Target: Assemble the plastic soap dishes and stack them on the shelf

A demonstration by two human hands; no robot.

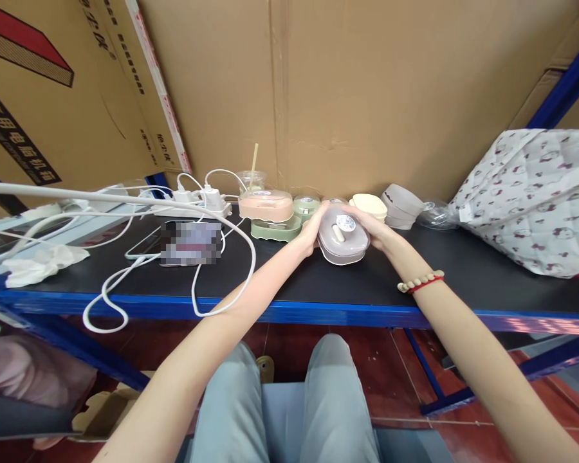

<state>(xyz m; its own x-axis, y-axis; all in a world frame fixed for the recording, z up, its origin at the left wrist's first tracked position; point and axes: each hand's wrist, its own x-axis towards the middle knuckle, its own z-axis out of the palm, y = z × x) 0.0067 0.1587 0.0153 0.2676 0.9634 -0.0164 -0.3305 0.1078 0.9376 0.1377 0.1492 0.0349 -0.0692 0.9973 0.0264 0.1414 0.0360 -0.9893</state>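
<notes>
A greyish-purple box with a clear lid and a round label (352,241) is held between both hands above the black tabletop. My left hand (311,230) wraps its left side, and my right hand (372,226) is against its right side; both sets of fingertips are hidden behind the box. Just left stand a pink lidded box (266,207), a green tray (276,230) beneath it and a small green lidded box (307,206). Behind the right hand are cream containers (369,204) and, beside them, stacked grey containers (401,206).
White cables (248,247) loop over the table's left part, near a phone (191,243), a power strip (193,209) and a crumpled tissue (45,265). A clear cup with a straw (251,180) stands behind. A patterned bag (535,199) and clear plastic (437,216) lie right.
</notes>
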